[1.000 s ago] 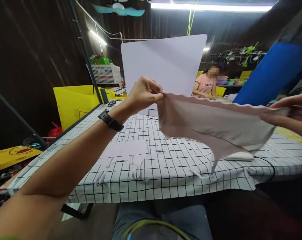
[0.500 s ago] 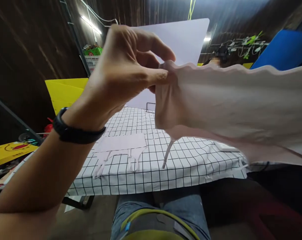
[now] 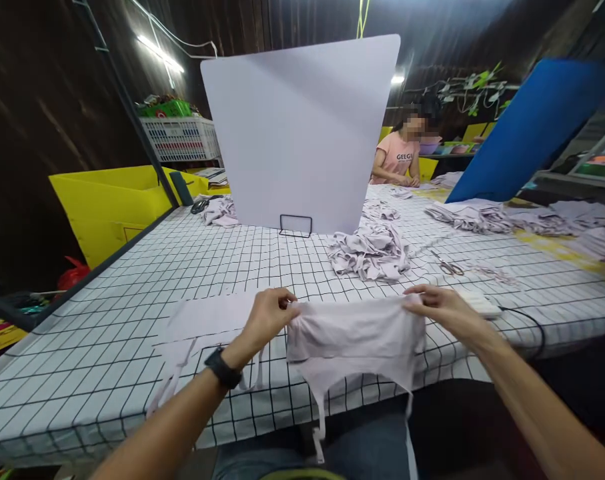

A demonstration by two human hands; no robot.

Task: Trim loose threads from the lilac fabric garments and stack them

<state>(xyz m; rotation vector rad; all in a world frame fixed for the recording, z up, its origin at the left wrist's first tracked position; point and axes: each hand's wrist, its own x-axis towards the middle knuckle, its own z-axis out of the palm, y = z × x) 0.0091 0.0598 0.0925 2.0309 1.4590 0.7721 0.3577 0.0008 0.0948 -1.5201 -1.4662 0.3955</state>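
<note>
A pale pink strappy top (image 3: pixel 355 340) is stretched between my two hands at the table's front edge, its straps hanging down over the edge. My left hand (image 3: pixel 275 317), with a black band on the wrist, pinches one corner of it. At the opposite corner, my right hand (image 3: pixel 439 310) grips the cloth between thumb and fingers. To the left, a second pale top (image 3: pixel 207 317) lies flat on the table, partly hidden behind my left forearm.
White checked cloth covers the table (image 3: pixel 182 253). A crumpled garment pile (image 3: pixel 369 253) lies before a standing white board (image 3: pixel 302 133). Scissors (image 3: pixel 451 267) and a white power strip (image 3: pixel 477 303) with a cable are at right. Beyond, a person (image 3: pixel 397 157) sits near a blue board (image 3: pixel 527 127).
The top has come down from close before my face to the table's front edge. My right hand now shows on its other corner, and the view has widened to the garment piles.
</note>
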